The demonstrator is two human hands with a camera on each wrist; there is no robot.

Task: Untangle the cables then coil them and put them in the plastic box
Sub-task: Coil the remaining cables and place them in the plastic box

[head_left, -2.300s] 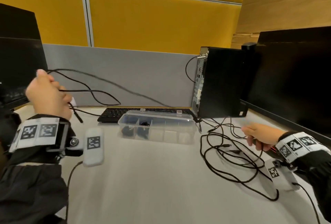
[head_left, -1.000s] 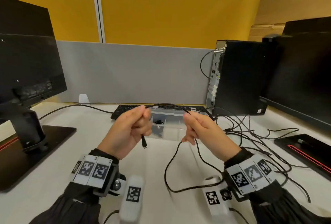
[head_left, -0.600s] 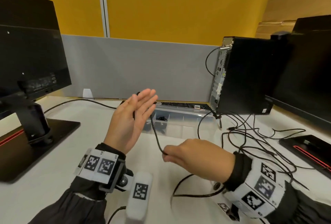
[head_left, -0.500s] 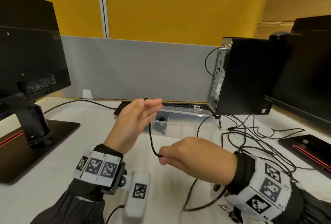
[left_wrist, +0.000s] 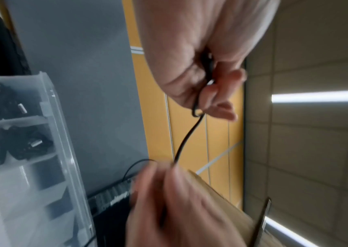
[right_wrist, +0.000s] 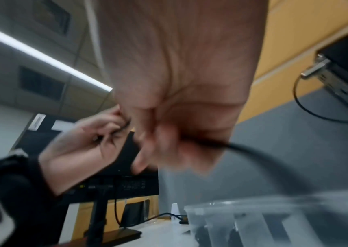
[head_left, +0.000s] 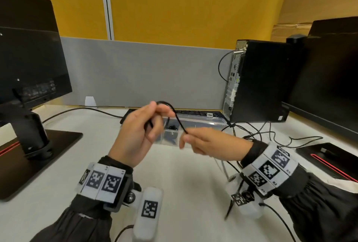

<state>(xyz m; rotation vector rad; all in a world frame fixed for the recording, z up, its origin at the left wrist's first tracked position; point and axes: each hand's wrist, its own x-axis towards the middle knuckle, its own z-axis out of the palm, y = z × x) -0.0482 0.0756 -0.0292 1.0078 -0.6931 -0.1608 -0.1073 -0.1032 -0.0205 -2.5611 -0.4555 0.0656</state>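
Black cable (head_left: pixel 178 120) stretched between both hands above plastic box (head_left: pixel 201 123); left hand (head_left: pixel 139 135) grips looped end, right hand (head_left: pixel 209 143) pinches cable just beside it.

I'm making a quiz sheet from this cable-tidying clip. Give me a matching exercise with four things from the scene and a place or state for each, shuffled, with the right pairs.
Things:
1. black cable
2. plastic box
3. tangled cables
4. computer tower

Places or states:
A. loose on the desk, at the right
B. upright at the back right, against the grey partition
C. held between left hand and right hand, above the desk
D. open behind the hands, dark coils in some compartments

Pairs: 1-C, 2-D, 3-A, 4-B
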